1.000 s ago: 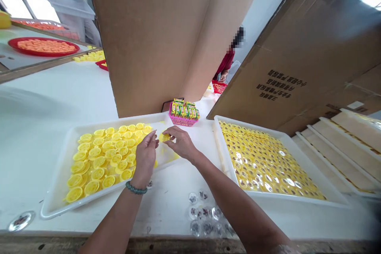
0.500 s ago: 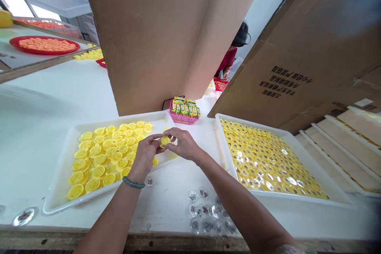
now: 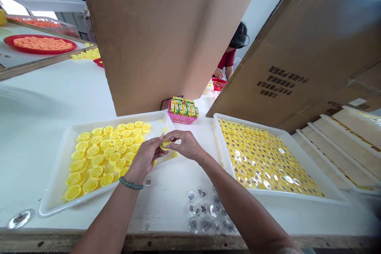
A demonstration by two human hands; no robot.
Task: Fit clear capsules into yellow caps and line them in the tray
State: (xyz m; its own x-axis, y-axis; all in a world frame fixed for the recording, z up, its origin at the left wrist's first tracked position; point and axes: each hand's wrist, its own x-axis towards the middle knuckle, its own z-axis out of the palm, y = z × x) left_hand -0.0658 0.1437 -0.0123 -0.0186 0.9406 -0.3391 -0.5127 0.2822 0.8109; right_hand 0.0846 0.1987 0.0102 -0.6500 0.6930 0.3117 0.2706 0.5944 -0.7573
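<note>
- The left hand [image 3: 145,158] and the right hand [image 3: 186,145] meet over the near right corner of the left tray [image 3: 56,182], fingertips facing each other.
- Between them sits one small yellow disc [image 3: 164,145]; the thumb and first fingers of both hands pinch its edges, the other fingers loosely curled.
- The disc is lifted just above the tray's bare right part, beside the rows of yellow discs [image 3: 104,154] that fill the tray's left and middle.
- A green bead bracelet [image 3: 131,184] circles the left wrist.
- On the white table [image 3: 44,99] near the front edge, between the forearms, lies a cluster of small clear round covers [image 3: 205,212]; one more clear cover [image 3: 20,218] lies at the far left edge.
- To the right stands a second white tray [image 3: 333,192], packed with yellow discs under glossy clear tops [image 3: 264,158].
- A pink basket [image 3: 182,118] of small yellow-green packets stands behind the trays, at the foot of a tall cardboard sheet [image 3: 160,35].
- A large printed cardboard box [image 3: 312,47] leans at the right.
- In the gap between the cardboard pieces, another person in a red top [image 3: 226,59] works at a red basket [image 3: 218,84].
- Far left, a red plate [image 3: 41,43] holds orange pieces.
</note>
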